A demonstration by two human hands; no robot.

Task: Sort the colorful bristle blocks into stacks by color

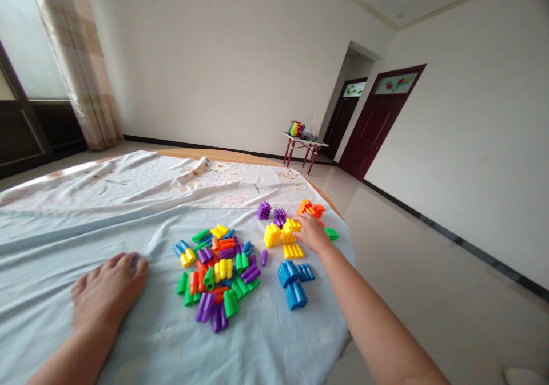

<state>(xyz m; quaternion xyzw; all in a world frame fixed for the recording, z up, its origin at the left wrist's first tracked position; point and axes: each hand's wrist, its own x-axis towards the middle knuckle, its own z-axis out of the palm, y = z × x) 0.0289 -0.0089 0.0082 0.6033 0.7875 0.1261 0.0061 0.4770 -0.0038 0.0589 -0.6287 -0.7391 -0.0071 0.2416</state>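
The right hand (312, 230) is touching a yellow bundle (290, 229) near the right edge of the worktop (158, 316); whether it is gripping or only steadying the bundle, I cannot tell. The step in hand seems to be the handling of this bundle, and a move from here would be calling for a light pinch or a clean release, since neighbours are crowding it. The right forearm is slanting in from the near right, the wrist low, the fingers pointing leftward. The left hand (109, 288) is lying open and empty, palm down on the cloth towards the left, fingers pointing towards the far edge.

Just left of the touched bundle another yellow bundle (271, 235) is sitting, with a yellow row (293, 251) lying on the near side. Farther out, purple bundles (264, 210), orange pieces (311, 207) and green pieces (331, 234) are edging the group; blue pieces (295, 296) are lying nearer. Between the hands a mixed pile (223, 269) is spreading.
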